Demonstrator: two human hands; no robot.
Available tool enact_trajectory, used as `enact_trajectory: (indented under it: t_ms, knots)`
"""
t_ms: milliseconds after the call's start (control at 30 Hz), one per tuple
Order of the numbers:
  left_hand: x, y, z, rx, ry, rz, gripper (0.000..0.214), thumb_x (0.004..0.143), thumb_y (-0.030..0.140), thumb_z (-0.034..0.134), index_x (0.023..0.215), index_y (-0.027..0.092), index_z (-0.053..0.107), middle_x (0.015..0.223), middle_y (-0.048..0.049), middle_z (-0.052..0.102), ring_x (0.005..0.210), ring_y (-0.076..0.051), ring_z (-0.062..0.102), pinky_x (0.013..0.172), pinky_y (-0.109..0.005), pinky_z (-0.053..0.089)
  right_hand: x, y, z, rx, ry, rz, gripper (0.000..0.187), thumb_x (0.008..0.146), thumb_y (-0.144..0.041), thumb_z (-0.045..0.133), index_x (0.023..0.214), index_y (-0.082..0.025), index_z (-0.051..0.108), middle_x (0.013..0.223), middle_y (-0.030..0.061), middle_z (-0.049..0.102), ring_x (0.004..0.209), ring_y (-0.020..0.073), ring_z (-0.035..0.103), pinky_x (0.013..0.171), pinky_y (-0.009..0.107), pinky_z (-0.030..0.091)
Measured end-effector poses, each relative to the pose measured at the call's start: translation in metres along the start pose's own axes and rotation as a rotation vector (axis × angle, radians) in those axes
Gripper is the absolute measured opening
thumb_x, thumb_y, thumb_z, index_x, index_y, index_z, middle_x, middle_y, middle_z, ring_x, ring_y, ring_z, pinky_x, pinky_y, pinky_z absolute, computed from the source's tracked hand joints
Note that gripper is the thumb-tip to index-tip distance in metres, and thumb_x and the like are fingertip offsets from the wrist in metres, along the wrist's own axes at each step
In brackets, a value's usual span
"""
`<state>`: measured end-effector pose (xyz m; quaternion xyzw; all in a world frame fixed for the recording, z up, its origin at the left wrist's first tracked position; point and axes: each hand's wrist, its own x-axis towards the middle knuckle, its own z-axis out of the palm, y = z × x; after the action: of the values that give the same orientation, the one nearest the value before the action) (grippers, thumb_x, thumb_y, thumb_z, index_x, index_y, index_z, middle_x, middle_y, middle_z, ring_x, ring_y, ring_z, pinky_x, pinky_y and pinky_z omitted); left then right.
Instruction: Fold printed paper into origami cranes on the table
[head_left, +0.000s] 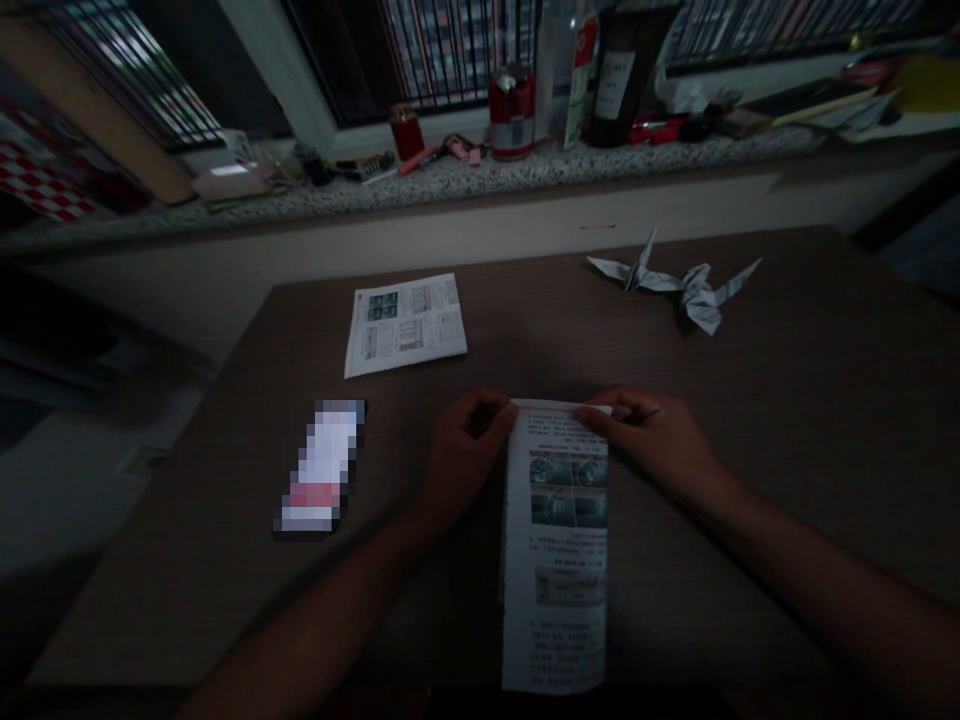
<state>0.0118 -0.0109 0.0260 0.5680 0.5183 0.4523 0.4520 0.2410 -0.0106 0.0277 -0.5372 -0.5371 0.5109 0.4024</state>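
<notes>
Dimly lit, the folded printed sheet (559, 560) lies lengthwise on the wooden worktop (787, 400), its print too small to read. Left hand (465, 445) and right hand (652, 435) each pinch its far edge. Left of the sheet an object (322, 465) is pixelated out; beyond it, paper cranes (675, 280), then a cluttered stone sill (525, 170) under dark windows (450, 50)
</notes>
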Motion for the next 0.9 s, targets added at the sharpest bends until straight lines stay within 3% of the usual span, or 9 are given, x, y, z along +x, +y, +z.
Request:
enact_trajectory:
  t_ms: [133, 300, 733, 900]
  knots:
    - [0.001, -0.002, -0.002, 0.012, 0.021, -0.019, 0.017, 0.092, 0.038, 0.068, 0.091, 0.021, 0.068, 0.088, -0.0032, 0.070, 0.081, -0.018, 0.066, 0.071, -0.030, 0.053, 0.001, 0.008, 0.000, 0.166, -0.012, 0.057, 0.029, 0.079, -0.049, 0.080, 0.092, -0.023, 0.081, 0.087, 0.0059, 0.080, 0.076, 0.0209, 0.074, 0.071, 0.034, 0.058]
    - [0.004, -0.006, -0.005, 0.010, 0.048, -0.019, 0.018, 0.092, 0.039, 0.069, 0.091, 0.021, 0.067, 0.089, -0.0029, 0.070, 0.082, -0.018, 0.066, 0.074, -0.031, 0.053, 0.003, 0.013, -0.002, 0.349, -0.123, 0.178, 0.035, 0.080, -0.054, 0.080, 0.095, -0.022, 0.082, 0.097, 0.0081, 0.081, 0.082, 0.0216, 0.075, 0.081, 0.037, 0.060]
    - [0.003, -0.005, -0.004, 0.028, 0.009, -0.012, 0.016, 0.093, 0.038, 0.067, 0.093, 0.022, 0.066, 0.088, -0.0018, 0.069, 0.084, -0.018, 0.066, 0.076, -0.031, 0.054, 0.002, 0.014, -0.004, 0.338, -0.079, 0.137, 0.029, 0.081, -0.050, 0.082, 0.095, -0.024, 0.083, 0.088, 0.0041, 0.081, 0.078, 0.0179, 0.074, 0.077, 0.031, 0.060]
    - [0.002, -0.005, -0.005, 0.004, 0.008, -0.011, 0.015, 0.091, 0.038, 0.068, 0.093, 0.023, 0.065, 0.090, -0.0013, 0.068, 0.086, -0.018, 0.066, 0.077, -0.031, 0.054, 0.003, 0.008, -0.005, 0.334, -0.029, 0.139, 0.029, 0.075, -0.047, 0.087, 0.092, -0.024, 0.081, 0.087, 0.0045, 0.081, 0.076, 0.0188, 0.074, 0.078, 0.033, 0.061]
